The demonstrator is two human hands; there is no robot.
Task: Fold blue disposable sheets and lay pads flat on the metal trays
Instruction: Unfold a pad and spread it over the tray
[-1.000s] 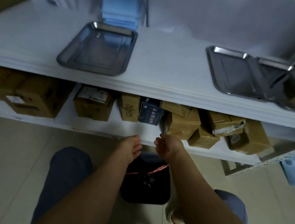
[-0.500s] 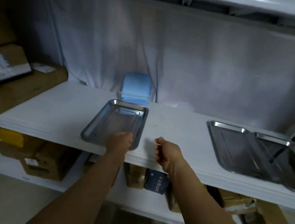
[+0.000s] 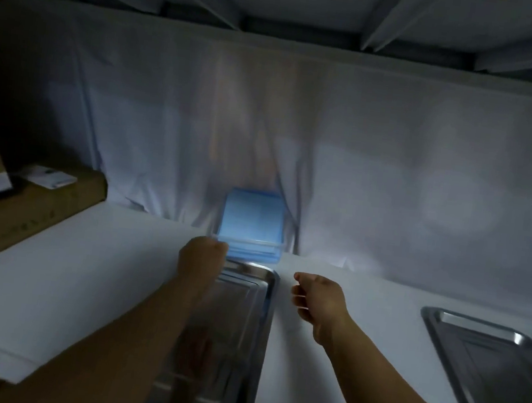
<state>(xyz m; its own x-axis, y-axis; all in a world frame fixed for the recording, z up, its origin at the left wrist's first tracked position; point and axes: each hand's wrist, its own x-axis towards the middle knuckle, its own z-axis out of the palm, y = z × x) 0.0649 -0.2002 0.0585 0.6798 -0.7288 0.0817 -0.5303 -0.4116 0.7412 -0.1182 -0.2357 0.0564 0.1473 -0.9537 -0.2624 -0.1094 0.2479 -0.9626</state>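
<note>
1. Head view: blue sheets stack (image 3: 251, 219) sits at the back of the white shelf (image 3: 88, 273), against the white cloth (image 3: 377, 181), just behind the far end of the middle metal tray (image 3: 236, 325). Stack is squarish with soft rounded corners, matte, thin layers showing at its front edge.
2. Left hand (image 3: 202, 257) is at the stack's near-left corner, fingers curled in. Blur there, so cannot tell if it grips a sheet or only touches.
3. Left forearm lies over the left side of the middle metal tray and hides that rim.
4. Right hand (image 3: 316, 299) hovers over bare shelf just right of the tray, fingers loosely curled, holding nothing, apart from both stack and tray.
5. Middle metal tray: long rectangle, shiny steel, raised rim, rounded corners, long side running away from the camera.
6. Second metal tray (image 3: 485, 369) lies well apart on the right, same steel, cut off by the frame edge.
7. Cardboard box (image 3: 25, 215), brown, sits on the left of the shelf with a white label (image 3: 50, 176) on top.
8. White cloth hangs in folds behind everything. Grey metal frame (image 3: 314, 16) runs overhead.
</note>
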